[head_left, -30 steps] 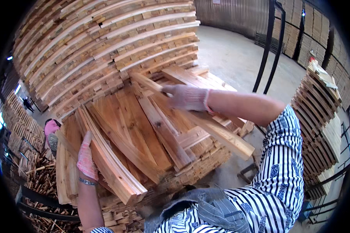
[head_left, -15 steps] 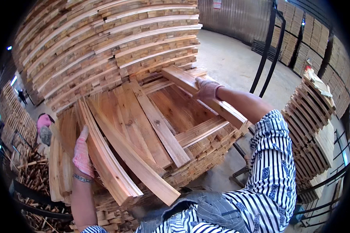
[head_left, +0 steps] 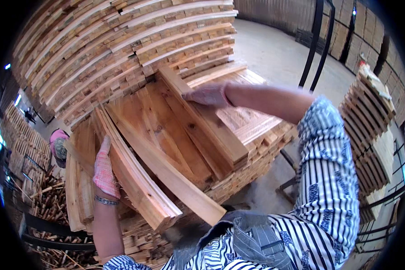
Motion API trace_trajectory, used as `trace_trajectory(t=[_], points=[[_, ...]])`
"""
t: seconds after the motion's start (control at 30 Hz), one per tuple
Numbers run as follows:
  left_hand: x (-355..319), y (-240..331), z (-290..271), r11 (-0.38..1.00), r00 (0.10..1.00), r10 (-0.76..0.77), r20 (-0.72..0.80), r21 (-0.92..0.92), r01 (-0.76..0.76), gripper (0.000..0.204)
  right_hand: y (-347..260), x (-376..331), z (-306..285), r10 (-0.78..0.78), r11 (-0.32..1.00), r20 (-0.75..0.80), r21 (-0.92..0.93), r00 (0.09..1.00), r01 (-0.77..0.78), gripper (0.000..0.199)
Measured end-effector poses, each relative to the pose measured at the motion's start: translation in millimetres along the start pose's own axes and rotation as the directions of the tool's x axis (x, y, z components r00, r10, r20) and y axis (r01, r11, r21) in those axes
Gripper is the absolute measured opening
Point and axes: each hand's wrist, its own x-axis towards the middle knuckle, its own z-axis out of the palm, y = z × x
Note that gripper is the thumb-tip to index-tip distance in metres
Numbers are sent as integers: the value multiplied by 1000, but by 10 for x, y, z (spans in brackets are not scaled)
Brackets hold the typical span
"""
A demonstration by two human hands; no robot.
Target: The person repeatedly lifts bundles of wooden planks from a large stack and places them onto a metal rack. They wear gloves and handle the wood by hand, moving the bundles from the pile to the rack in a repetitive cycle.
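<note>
My right hand (head_left: 210, 95), in a pale pink work glove, reaches across the stack and grips a thick length of wood (head_left: 211, 126), its fingers over the left edge. This wood lies slanting over the middle of the stack; I cannot tell if it is one board or several. My left hand (head_left: 106, 175), in a pink-and-white glove, is against the left side of a bundle of long boards (head_left: 141, 180), thumb pointing up along it. Its other fingers are mostly hidden. Another long board (head_left: 166, 162) lies just right of the bundle, its near end sticking out toward me.
Behind rises a tall wall of stacked boards (head_left: 121, 54). More stacked wood (head_left: 364, 117) stands at the right, beside black metal rails (head_left: 317, 49). At the left, a person in a pink head covering (head_left: 58, 135) is near a heap of sticks (head_left: 54, 198).
My right hand has brought the thick wood leftward from the stack's right edge to its middle. My left hand stays by the bundle; the view has shifted slightly.
</note>
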Motion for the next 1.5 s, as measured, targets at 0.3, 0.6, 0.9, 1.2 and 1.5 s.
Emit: trace_trajectory(t=[0.3,0.6,0.9,1.2,1.5], points=[[158,-22,-98,999,993,-24,117,-20,27,58,-346,74,63,311,873,-90,-367,946,-322,91],[115,7,56,1000,1000,-20,19,12,20,51,1014,76,166,-64,661,-80,-750,995,-18,58],[37,-124,-125,925,959,190,212,-367,-102,51,807,-536,-288,178,971,-235,-115,956,-209,60],[-22,16,3,881,941,218,259,-467,-76,61,72,-621,191,45,716,-438,-612,898,-334,80],[-302,610,226,897,914,389,117,-274,-347,47,-2267,-381,925,-293,950,-130,-149,947,273,90]])
